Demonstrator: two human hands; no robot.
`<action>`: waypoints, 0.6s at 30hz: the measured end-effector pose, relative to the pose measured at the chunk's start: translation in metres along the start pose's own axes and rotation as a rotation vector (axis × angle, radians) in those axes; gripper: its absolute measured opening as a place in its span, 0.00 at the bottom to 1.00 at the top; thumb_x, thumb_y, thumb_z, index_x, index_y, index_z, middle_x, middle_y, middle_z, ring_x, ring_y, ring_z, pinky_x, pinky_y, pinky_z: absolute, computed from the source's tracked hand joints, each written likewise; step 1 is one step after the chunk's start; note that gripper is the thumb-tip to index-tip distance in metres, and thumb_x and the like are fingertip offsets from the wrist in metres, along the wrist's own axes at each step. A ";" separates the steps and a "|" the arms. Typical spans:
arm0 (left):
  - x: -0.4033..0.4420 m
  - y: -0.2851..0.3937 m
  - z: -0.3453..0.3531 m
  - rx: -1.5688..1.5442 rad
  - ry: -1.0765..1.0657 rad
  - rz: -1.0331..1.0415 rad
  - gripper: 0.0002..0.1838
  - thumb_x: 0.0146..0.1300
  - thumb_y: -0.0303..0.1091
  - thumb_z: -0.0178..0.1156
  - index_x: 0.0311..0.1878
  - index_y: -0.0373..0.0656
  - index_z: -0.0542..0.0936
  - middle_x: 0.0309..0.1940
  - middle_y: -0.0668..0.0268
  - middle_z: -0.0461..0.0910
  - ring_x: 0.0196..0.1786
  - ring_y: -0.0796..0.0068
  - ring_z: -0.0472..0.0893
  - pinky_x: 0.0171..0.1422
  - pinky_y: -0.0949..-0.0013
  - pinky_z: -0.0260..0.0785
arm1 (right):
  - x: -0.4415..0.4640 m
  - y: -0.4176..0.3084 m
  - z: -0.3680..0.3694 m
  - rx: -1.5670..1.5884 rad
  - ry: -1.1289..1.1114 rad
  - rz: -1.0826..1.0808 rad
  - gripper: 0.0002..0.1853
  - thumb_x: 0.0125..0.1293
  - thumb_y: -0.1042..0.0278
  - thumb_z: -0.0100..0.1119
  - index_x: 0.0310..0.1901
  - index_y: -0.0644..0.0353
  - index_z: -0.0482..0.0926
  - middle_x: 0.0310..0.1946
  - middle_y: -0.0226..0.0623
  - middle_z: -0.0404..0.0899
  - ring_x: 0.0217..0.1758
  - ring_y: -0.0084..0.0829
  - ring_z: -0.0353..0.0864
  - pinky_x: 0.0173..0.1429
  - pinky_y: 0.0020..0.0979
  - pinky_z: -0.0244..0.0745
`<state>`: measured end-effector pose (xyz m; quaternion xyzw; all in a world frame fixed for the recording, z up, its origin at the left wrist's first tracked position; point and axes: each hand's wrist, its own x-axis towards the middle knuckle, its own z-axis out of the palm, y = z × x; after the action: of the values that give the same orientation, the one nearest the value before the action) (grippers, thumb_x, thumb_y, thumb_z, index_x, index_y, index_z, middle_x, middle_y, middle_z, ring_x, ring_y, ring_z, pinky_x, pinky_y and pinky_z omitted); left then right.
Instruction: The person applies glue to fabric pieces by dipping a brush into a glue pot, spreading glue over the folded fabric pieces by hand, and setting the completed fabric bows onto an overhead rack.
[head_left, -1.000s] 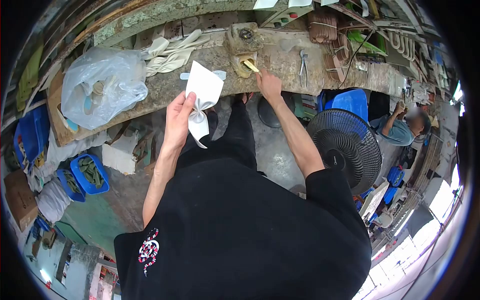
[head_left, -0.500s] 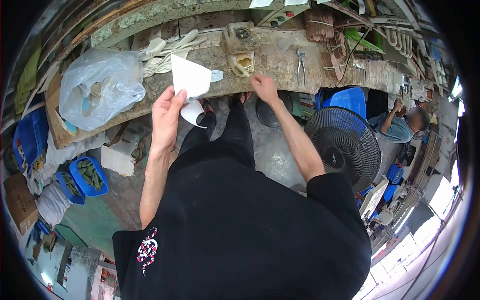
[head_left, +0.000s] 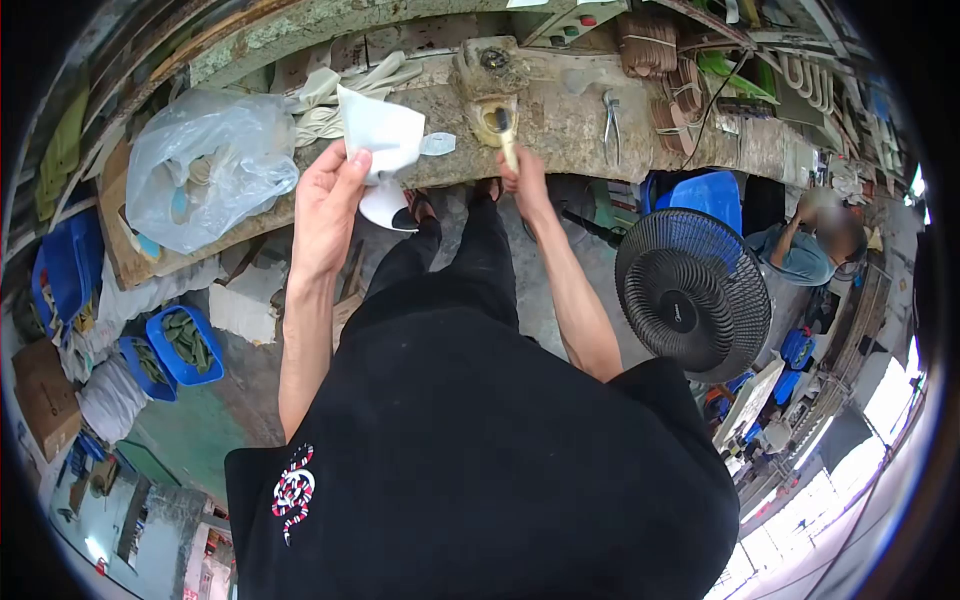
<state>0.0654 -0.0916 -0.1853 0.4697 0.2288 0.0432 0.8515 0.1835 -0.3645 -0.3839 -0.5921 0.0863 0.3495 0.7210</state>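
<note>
My left hand (head_left: 330,205) is closed on a white, flexible cut piece (head_left: 385,135), pinched between thumb and fingers, with a curved flap hanging below. Beside the piece, at the bench's front edge, shows a small pale grey tab (head_left: 438,144); I cannot tell whether it is attached. Wrapped round the handle of a brush (head_left: 509,148) are the fingers of my right hand (head_left: 526,184). Its dark bristles are at a small crusted pot (head_left: 487,120) with yellowish contents. Whether they touch the contents, I cannot tell.
On the worn bench (head_left: 570,130) lie pliers (head_left: 611,128), white strips (head_left: 365,90), a clear plastic bag (head_left: 210,170) and bundled brown pieces (head_left: 675,115). A black fan (head_left: 690,295) stands at right, near a seated person (head_left: 800,250). Blue bins (head_left: 185,345) sit at lower left.
My right hand has moved slightly left and down, turning the brush more upright so its dark bristles now show at the pot. The left hand still holds the white piece, shifted little.
</note>
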 end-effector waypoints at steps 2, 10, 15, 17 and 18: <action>0.005 0.000 0.004 -0.014 -0.016 0.016 0.18 0.77 0.34 0.59 0.63 0.33 0.77 0.49 0.67 0.86 0.48 0.83 0.83 0.54 0.75 0.74 | -0.014 -0.035 0.005 0.216 -0.065 -0.013 0.25 0.82 0.49 0.37 0.35 0.60 0.73 0.16 0.20 0.61 0.15 0.14 0.55 0.20 0.21 0.48; 0.018 -0.003 0.030 0.032 -0.185 -0.023 0.19 0.78 0.35 0.58 0.64 0.33 0.78 0.51 0.67 0.86 0.50 0.84 0.82 0.57 0.76 0.71 | -0.100 -0.171 0.044 -0.197 -0.053 -0.300 0.16 0.79 0.64 0.54 0.59 0.63 0.83 0.26 0.24 0.77 0.26 0.13 0.67 0.30 0.18 0.58; 0.017 -0.003 0.046 0.018 -0.310 -0.045 0.18 0.78 0.35 0.57 0.64 0.32 0.78 0.51 0.67 0.86 0.51 0.85 0.81 0.59 0.76 0.71 | -0.145 -0.228 0.096 -0.962 0.052 -0.928 0.16 0.70 0.73 0.63 0.58 0.55 0.87 0.21 0.27 0.72 0.22 0.16 0.67 0.27 0.26 0.60; 0.011 0.003 0.052 0.046 -0.337 -0.022 0.19 0.78 0.35 0.57 0.64 0.32 0.77 0.51 0.66 0.86 0.52 0.84 0.81 0.60 0.76 0.71 | -0.142 -0.231 0.101 -1.375 0.107 -0.998 0.18 0.69 0.72 0.65 0.60 0.51 0.86 0.19 0.30 0.73 0.21 0.18 0.69 0.27 0.28 0.63; 0.008 0.005 0.055 0.076 -0.360 -0.002 0.19 0.78 0.35 0.57 0.65 0.32 0.77 0.52 0.66 0.86 0.53 0.83 0.81 0.62 0.76 0.71 | -0.129 -0.225 0.092 -1.346 0.127 -1.007 0.19 0.68 0.71 0.66 0.60 0.48 0.86 0.21 0.33 0.76 0.21 0.20 0.70 0.26 0.30 0.65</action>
<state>0.0968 -0.1289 -0.1590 0.5016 0.0745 -0.0513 0.8604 0.1982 -0.3445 -0.1095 -0.8817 -0.3747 -0.0709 0.2777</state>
